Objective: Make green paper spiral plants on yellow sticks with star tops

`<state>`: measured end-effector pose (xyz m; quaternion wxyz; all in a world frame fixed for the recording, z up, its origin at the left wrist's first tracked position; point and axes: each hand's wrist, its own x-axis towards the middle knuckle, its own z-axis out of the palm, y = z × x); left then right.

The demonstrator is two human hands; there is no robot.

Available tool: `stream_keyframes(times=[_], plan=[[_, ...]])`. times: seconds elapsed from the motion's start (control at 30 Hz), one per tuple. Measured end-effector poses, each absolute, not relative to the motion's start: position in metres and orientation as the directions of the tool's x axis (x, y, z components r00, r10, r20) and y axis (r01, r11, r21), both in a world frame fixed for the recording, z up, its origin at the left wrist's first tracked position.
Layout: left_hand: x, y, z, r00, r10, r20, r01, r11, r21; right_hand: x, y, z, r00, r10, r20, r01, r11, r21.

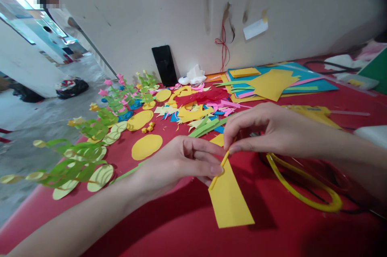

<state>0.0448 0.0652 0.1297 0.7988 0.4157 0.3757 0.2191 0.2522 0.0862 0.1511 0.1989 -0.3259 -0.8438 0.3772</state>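
Note:
A strip of yellow paper (231, 200), its upper edge rolled into a thin tube, is held between both hands above the red table. My left hand (184, 160) pinches the lower left end of the roll between thumb and fingers. At the upper right end, my right hand (256, 132) grips the roll with thumb and fingertips. The flat part of the paper hangs down toward me. Yellow-handled scissors (302, 192) lie just right of the paper, partly hidden under my right hand. Left of my left hand lies a yellow paper oval (146, 147).
Green paper-curl plants (90, 128) on round bases line the table's left edge. Colourful paper scraps (196, 104) are heaped at the back. A black phone (165, 65) leans on the wall. Paper sheets (272, 83) and a yellow glue gun (314, 115) lie at the right.

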Motion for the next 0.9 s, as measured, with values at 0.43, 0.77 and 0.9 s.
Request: stream_keyframes(times=[0.43,0.77,0.9], plan=[[0.0446,0.0652,0.1285,0.6,0.717,-0.354,0.0,0.443,0.896,0.2511,0.0842,0.148,-0.717,0.696,0.028,0.461,0.504,-0.731],[0.0434,0.0652,0.1269,0.614,0.643,-0.457,0.058,0.541,0.839,0.2503,0.0814,0.1517,-0.71,0.704,-0.027,0.45,0.424,-0.786],[0.0435,0.0647,0.1268,0.62,0.644,-0.449,0.017,0.561,0.828,0.2525,0.0828,0.1535,-0.707,0.707,-0.003,0.42,0.417,-0.806]])
